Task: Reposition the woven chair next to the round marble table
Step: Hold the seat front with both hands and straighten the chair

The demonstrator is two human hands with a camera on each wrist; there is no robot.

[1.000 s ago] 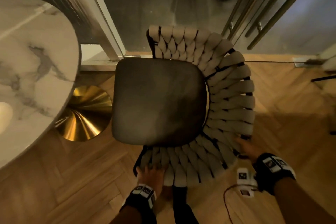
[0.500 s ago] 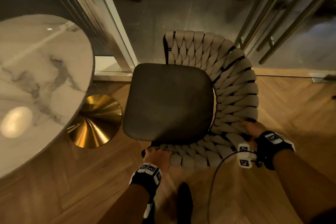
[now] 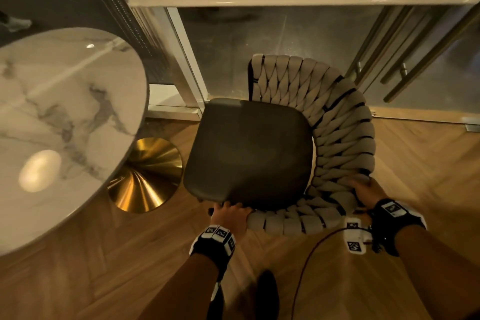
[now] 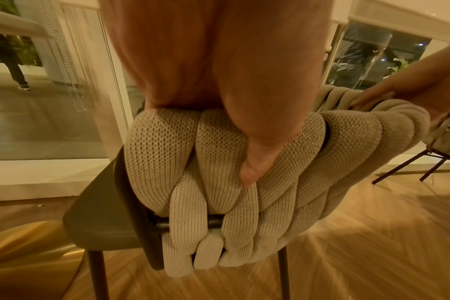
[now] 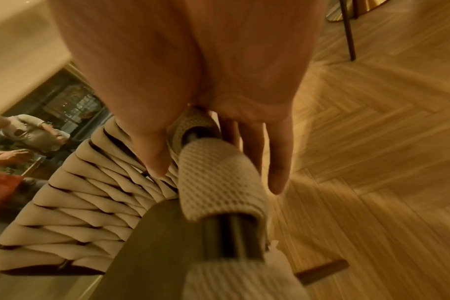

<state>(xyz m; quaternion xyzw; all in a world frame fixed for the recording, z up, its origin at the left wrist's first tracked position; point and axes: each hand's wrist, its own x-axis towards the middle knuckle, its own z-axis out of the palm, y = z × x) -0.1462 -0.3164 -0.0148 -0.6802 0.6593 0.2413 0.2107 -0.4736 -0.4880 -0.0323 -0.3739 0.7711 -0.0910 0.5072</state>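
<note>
We've got left hand (image 3: 230,215) and right hand (image 3: 367,191) gripping the woven chair (image 3: 335,143) back, so swing it evenly toward nine o'clock, seat clear of the marble table (image 3: 59,117).

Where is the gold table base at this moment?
In the head view the gold base stands on the wood floor left of centre, partly under the marble table, just left of the chair seat.

Herringbone wood floor (image 3: 428,163) meets glass doors (image 3: 259,47).

Dim, warm amber light; glare spot on the marble table (image 3: 39,170); wrist views blurred, edges bowed.
</note>
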